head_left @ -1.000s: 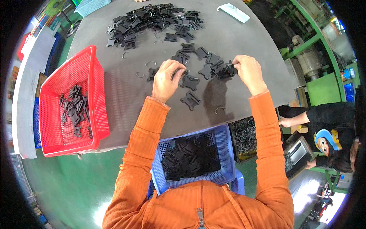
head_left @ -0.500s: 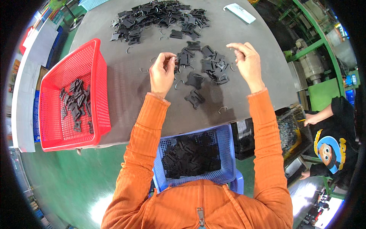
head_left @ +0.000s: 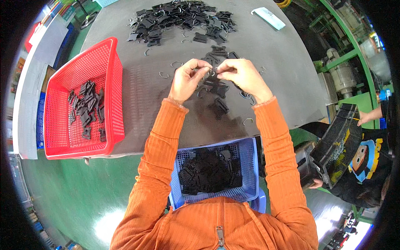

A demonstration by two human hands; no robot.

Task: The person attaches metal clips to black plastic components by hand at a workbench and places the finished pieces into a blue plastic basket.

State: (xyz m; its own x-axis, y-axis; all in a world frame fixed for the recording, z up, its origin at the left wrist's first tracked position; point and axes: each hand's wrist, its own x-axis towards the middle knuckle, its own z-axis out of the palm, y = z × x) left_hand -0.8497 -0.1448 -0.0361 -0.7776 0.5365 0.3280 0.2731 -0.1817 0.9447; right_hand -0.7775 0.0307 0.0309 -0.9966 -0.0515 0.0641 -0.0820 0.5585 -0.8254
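My left hand (head_left: 186, 81) is closed in a pinch above the grey table, its fingertips hiding what they grip. My right hand (head_left: 243, 76) pinches a small bent metal wire hook (head_left: 214, 72) close to the left fingertips. Beneath and around both hands lie flat black plastic pieces (head_left: 219, 51) and several loose wire hooks. One such black piece (head_left: 221, 106) rests just below the hands, with a loose wire hook (head_left: 248, 121) to its right.
A big pile of black pieces (head_left: 179, 18) covers the table's far part. At left stands a red basket (head_left: 79, 151) holding black pieces. A blue basket (head_left: 250, 166) with more sits before me. A person (head_left: 371, 166) at right holds a black crate (head_left: 333, 143).
My right hand has moved left to meet my left hand, which has shifted slightly right. The person at right has lifted and tilted the dark crate.
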